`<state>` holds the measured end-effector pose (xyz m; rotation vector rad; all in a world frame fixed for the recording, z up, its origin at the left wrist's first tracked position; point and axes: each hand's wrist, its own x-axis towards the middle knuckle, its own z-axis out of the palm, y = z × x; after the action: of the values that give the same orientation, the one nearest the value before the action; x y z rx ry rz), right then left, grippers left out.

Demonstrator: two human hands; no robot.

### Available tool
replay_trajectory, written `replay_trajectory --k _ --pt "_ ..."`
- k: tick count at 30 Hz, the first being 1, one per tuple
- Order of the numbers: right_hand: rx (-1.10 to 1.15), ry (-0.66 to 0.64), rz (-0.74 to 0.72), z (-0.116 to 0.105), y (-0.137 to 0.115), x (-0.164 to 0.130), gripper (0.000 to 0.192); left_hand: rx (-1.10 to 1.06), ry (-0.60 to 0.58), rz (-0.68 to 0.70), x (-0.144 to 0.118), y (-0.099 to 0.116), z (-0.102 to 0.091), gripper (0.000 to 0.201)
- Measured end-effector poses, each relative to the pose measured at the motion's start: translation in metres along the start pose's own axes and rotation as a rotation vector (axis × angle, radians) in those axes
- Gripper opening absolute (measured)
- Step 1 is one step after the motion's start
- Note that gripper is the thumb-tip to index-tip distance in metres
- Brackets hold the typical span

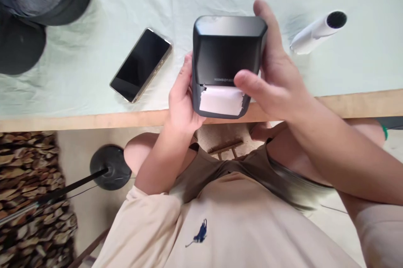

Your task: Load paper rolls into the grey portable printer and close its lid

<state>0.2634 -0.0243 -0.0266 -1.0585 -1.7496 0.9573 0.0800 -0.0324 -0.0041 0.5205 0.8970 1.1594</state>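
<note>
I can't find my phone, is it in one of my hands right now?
No, the phone lies on the table; both hands hold the small black printer.

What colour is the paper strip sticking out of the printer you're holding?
White, against the dark grey printer; the paper strip shows clearly in the head view.

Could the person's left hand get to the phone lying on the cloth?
Probably yes: the smartphone lies uncovered just left of the left hand, nothing between them, though that hand grips the black label printer.
</note>
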Motion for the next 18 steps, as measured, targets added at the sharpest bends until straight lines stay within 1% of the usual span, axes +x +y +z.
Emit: replay_trajectory --k 3,5,7,8,9,10,11,13,14,15,16,18 --pt "-0.029 -0.03 -0.065 -0.006 0.011 -0.001 0.093 -0.047 -0.005 0.009 0.003 -0.001 -0.001 0.026" --pt "-0.044 -0.047 -0.038 -0.012 0.013 -0.001 0.097 -0.058 -0.01 -0.007 0.005 0.0 0.0 0.024" --pt "-0.088 -0.021 -0.006 -0.016 0.005 0.002 0.101 -0.054 -0.004 -0.002 0.005 0.002 0.002 0.023" --pt "-0.129 0.019 0.003 -0.017 -0.003 0.003 0.1 -0.051 -0.004 -0.01 0.005 0.003 0.003 0.025" --pt "-0.176 0.079 0.008 -0.018 -0.013 0.005 0.093 -0.046 -0.019 -0.034 0.005 0.004 0.004 0.03" --pt "-0.222 0.156 0.017 -0.017 -0.023 0.007 0.081 -0.039 -0.042 -0.059 0.005 0.005 0.005 0.036" --pt "-0.251 0.244 0.024 -0.016 -0.033 0.009 0.066 -0.027 -0.072 -0.077 0.005 0.005 0.005 0.041" --pt "-0.241 0.393 0.055 -0.014 -0.048 0.014 0.037 0.009 -0.104 -0.059 0.006 0.002 0.004 0.039" --pt "-0.204 0.442 0.061 -0.013 -0.052 0.016 0.03 0.031 -0.099 -0.033 0.006 0.0 0.003 0.034" --pt "-0.158 0.463 0.055 -0.013 -0.054 0.018 0.031 0.051 -0.08 -0.013 0.007 -0.002 0.002 0.029" --pt "-0.118 0.455 0.033 -0.013 -0.054 0.019 0.034 0.064 -0.068 -0.006 0.007 -0.004 0.0 0.026" --pt "-0.119 0.379 -0.016 -0.016 -0.055 0.02 0.036 0.074 -0.06 -0.007 0.008 -0.007 -0.002 0.027"
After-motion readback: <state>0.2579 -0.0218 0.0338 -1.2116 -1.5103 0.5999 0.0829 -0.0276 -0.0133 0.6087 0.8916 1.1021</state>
